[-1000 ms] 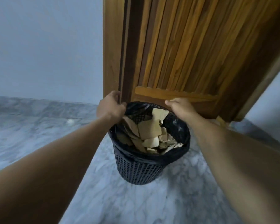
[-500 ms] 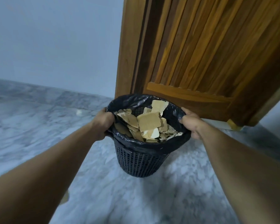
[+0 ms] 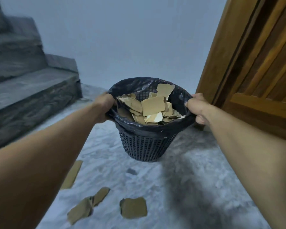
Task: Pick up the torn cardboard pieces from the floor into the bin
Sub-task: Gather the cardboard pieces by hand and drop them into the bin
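Left hand (image 3: 104, 107): closed on the left rim of the bin, fingers curled over the edge and the black liner.
Right hand (image 3: 197, 108): closed on the right rim, fingers pinching liner and edge together.
Bin (image 3: 146, 146): dark mesh basket, upright, held between both hands in front of the person; whether its base touches the floor cannot be told.
Liner (image 3: 153, 128): black plastic bag folded over the rim, hanging partway down the outer wall.
Pieces in bin (image 3: 153, 105): torn brown cardboard piled inside, near the rim; one tall scrap leans against the far wall.
Pieces on floor: three or more lie near the person, well below the bin in the view. A squarish piece (image 3: 133, 207) lies in the middle; a long bent piece (image 3: 87, 204) lies just left of it; a strip (image 3: 72, 175) lies farther left, partly hidden by the left forearm.
Floor (image 3: 180, 171): pale grey marble with a dark shadow to the right of the bin.
Steps (image 3: 28, 86): dark stone stairs rising at the left, against the plain wall.
Door (image 3: 257, 63): brown slatted wood, at the right, just behind the right hand.
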Motion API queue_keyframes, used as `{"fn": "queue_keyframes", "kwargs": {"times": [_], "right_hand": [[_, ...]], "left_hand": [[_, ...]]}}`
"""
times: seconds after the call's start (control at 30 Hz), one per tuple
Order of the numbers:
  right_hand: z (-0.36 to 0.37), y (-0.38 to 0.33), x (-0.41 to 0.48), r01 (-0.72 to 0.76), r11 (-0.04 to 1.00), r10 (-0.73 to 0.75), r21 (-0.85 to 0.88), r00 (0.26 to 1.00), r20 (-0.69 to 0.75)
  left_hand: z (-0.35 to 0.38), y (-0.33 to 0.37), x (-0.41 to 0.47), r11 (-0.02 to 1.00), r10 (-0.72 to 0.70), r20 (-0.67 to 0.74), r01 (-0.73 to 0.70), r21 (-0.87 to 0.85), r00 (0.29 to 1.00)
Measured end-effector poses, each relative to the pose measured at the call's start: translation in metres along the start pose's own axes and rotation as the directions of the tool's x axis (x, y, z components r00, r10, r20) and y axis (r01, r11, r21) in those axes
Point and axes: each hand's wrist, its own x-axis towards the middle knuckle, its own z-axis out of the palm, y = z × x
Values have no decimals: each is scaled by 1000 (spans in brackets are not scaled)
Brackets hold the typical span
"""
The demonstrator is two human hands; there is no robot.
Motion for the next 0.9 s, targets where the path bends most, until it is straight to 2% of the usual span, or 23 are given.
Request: {"fn": "queue_keyframes", "kwargs": {"times": [0.23, 0.37, 0.6, 0.77, 0.83, 0.9], "right_hand": [[110, -28, -33, 39, 998, -44, 59, 995, 89], [120, -34, -36, 94, 995, -96, 22, 984, 149], [117, -28, -57, 78, 997, -81, 21, 983, 162], [129, 3, -108, 147, 974, -142, 174, 989, -42], [141, 30, -132, 85, 978, -60, 188, 989, -137], [158, 65, -159, -54, 987, 80, 151, 982, -169]], "left_hand": [[-77, -27, 25, 998, 8, -86, -13, -57, 996], [-84, -32, 31, 999, 23, -102, -27, -41, 995], [-92, -41, 29, 1000, 22, -95, -22, 4, 995], [-111, -81, 17, 1000, 13, -118, -11, 11, 993], [-126, -109, 5, 997, 24, -156, -12, 78, 987], [-146, -147, -6, 979, 59, -191, -19, 205, 980]]}}
